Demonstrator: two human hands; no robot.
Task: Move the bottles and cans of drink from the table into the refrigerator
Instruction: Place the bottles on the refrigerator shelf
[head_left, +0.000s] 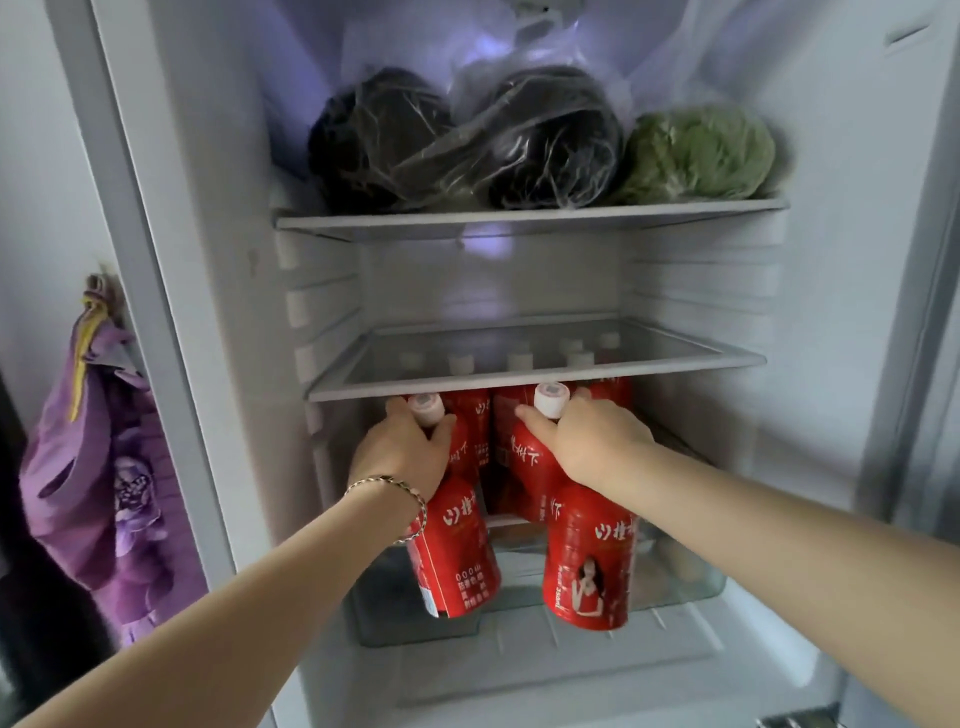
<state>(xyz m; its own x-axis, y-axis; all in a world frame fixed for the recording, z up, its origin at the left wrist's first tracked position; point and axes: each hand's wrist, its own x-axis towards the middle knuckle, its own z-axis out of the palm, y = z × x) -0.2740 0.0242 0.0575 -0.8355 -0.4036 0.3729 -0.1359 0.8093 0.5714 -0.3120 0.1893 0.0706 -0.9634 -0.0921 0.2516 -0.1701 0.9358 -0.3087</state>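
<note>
One red plastic bottle with a white cap (454, 551) is gripped at the neck by the left hand (402, 452), and another (524, 467) by the right hand (592, 447), fingers curled round each. Both are held just under the glass shelf (535, 382) of the white refrigerator (218, 260), before the stowed red bottles (480, 421). Placing seems in hand. Next, each must be stood upright and released.
</note>
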